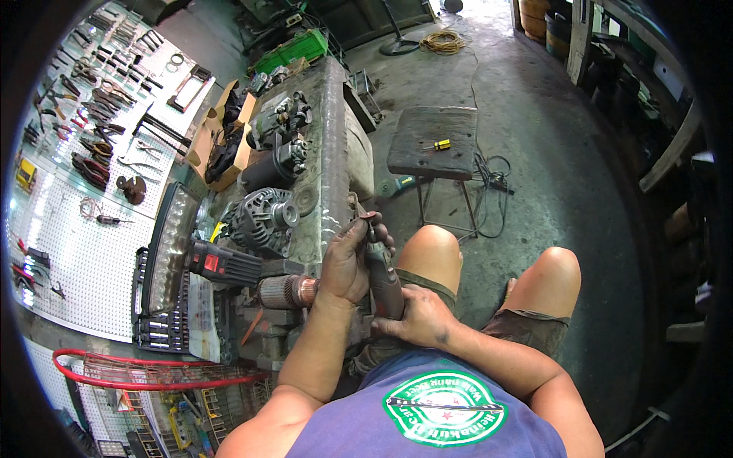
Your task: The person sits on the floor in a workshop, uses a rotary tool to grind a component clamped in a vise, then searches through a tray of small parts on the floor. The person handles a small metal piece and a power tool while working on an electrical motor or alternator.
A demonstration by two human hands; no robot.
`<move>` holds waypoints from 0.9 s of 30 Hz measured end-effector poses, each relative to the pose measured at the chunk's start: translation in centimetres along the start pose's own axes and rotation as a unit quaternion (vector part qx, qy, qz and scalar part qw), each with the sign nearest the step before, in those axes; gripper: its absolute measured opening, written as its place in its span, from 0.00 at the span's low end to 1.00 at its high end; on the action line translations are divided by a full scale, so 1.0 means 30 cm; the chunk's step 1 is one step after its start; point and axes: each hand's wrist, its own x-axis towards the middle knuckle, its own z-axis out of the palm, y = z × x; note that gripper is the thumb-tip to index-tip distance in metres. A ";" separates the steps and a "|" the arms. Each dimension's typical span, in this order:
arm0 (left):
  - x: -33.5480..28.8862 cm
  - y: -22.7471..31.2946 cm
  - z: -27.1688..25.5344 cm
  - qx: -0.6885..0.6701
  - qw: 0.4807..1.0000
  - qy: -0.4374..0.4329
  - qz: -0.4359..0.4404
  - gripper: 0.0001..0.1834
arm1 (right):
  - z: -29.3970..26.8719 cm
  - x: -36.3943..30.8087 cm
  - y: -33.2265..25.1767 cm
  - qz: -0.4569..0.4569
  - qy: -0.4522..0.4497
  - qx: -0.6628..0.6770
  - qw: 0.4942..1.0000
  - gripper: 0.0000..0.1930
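A grey handheld rotary tool (384,281) is held upright in front of my lap, with a small red disc (369,215) at its tip. My left hand (347,263) is closed around its front end, fingertips close to the disc. Lower down, my right hand (424,317) wraps the rear of the tool's body. Just left of my left wrist, a motor armature (279,293) with a copper commutator lies on the bench. Behind it stands an alternator (263,219) with a ribbed pulley.
The metal workbench (334,153) carries a starter motor (269,166), a black and red power tool (225,263) and an open cardboard box (235,156). A pegboard (69,259) with pliers runs along the left. Ahead, a stool (434,130) bears a yellow-handled screwdriver (442,144); cables (496,183) lie beside it.
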 end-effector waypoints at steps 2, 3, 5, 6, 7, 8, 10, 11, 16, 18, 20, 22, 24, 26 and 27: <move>-0.018 -0.003 0.026 0.036 0.998 -0.048 -0.017 0.13 | -0.012 -0.028 -0.005 -0.008 -0.028 -0.038 0.999 0.38; -0.037 -0.013 0.044 0.061 0.995 -0.074 -0.031 0.13 | -0.025 -0.054 -0.003 -0.001 -0.063 -0.046 0.997 0.39; -0.088 -0.049 0.086 0.116 0.984 -0.106 -0.086 0.12 | -0.053 -0.126 0.008 0.002 -0.086 -0.084 0.993 0.32; -0.111 -0.076 0.109 0.156 0.974 -0.113 -0.117 0.12 | -0.078 -0.157 0.025 0.037 -0.102 -0.001 0.994 0.30; -0.131 -0.105 0.132 0.186 0.963 -0.125 -0.150 0.13 | -0.119 -0.192 0.052 0.056 -0.102 0.080 0.990 0.27; -0.152 -0.132 0.153 0.213 0.950 -0.137 -0.185 0.13 | -0.155 -0.240 0.076 0.109 -0.112 0.144 0.977 0.25; -0.166 -0.174 0.185 0.232 0.930 -0.175 -0.226 0.14 | -0.259 -0.377 0.119 0.205 -0.071 0.164 0.962 0.18; -0.172 -0.199 0.202 0.241 0.925 -0.198 -0.216 0.14 | -0.294 -0.420 0.134 0.233 -0.049 0.172 0.956 0.15; -0.145 -0.275 0.279 0.390 0.851 -0.244 -0.252 0.13 | -0.411 -0.644 0.094 0.247 0.168 0.221 0.928 0.09; -0.145 -0.305 0.315 0.412 0.836 -0.272 -0.239 0.13 | -0.412 -0.683 0.072 0.246 0.204 0.230 0.919 0.11; -0.148 -0.333 0.344 0.448 0.810 -0.293 -0.239 0.13 | -0.395 -0.712 0.056 0.213 0.225 0.204 0.929 0.10; -0.148 -0.357 0.362 0.485 0.779 -0.309 -0.249 0.13 | -0.379 -0.722 0.066 0.163 0.218 0.148 0.951 0.11; -0.139 -0.378 0.368 0.527 0.741 -0.372 -0.188 0.12 | -0.353 -0.734 0.078 0.117 0.211 0.165 0.956 0.12; -0.132 -0.396 0.367 0.554 0.716 -0.400 -0.144 0.12 | -0.335 -0.731 0.104 0.075 0.222 0.131 0.963 0.15; -0.131 -0.408 0.366 0.561 0.714 -0.397 -0.130 0.12 | -0.324 -0.734 0.109 0.096 0.229 0.146 0.958 0.14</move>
